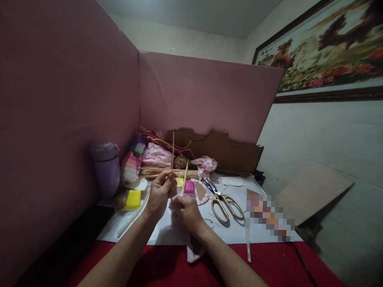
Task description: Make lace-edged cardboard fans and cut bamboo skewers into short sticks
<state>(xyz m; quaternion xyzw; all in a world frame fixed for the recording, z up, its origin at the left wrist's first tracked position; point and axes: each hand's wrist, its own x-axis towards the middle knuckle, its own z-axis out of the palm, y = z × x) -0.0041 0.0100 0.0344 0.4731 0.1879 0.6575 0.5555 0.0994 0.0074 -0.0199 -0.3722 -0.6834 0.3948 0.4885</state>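
Note:
A thin wooden stick [173, 149] stands upright in my left hand [161, 192], pinched between thumb and fingers. Just below and to the right, my right hand [188, 212] is closed, its fingertips close to the left hand. Two more wooden sticks [185, 176] rise from the top of my right hand, leaning slightly right; their lower ends are hidden by the hand. Behind the hands lie a yellow packet [179, 182] and a magenta packet [189, 188]. A cardboard piece with a pink-white edging [202, 192] lies beside the right hand.
Gold-handled scissors [221, 203] lie to the right on white paper [232, 233]. A bundle of sticks [146, 172], a twine ball [180, 161] and torn cardboard [216, 150] are at the back. On the left are a purple cup [107, 172], a yellow block [133, 199] and glue sticks [130, 222].

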